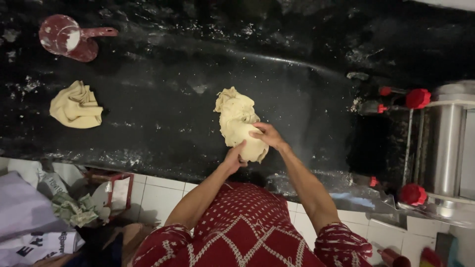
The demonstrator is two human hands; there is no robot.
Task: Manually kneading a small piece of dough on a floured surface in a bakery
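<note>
A: Pressing on the near end of the dough mass (241, 124), both hands meet at the counter's front edge. Confirm position.

B: The dough mass lies near the middle of the black countertop (163, 99). Its long axis runs away from the person, tilted slightly to the left at the far end. The near end sits between the two hands.

A: State of the left hand (233, 157)?

B: It is curled against the lower left side of the dough, fingers wrapped part-way round and in contact. It cups rather than clamps.

A: And the right hand (267, 135)?

B: It lies on top of the near end, fingers spread and bent down onto the surface, pressing rather than lifting. Both hands are equally near; the bulk of the dough extends beyond the fingertips, away from the body.

A: Other items?

B: A second folded dough piece (75, 105) lies well apart to the left. A red measuring cup (69, 37) lies beyond it. A roller machine with red knobs (445, 148) stands at the right.
</note>
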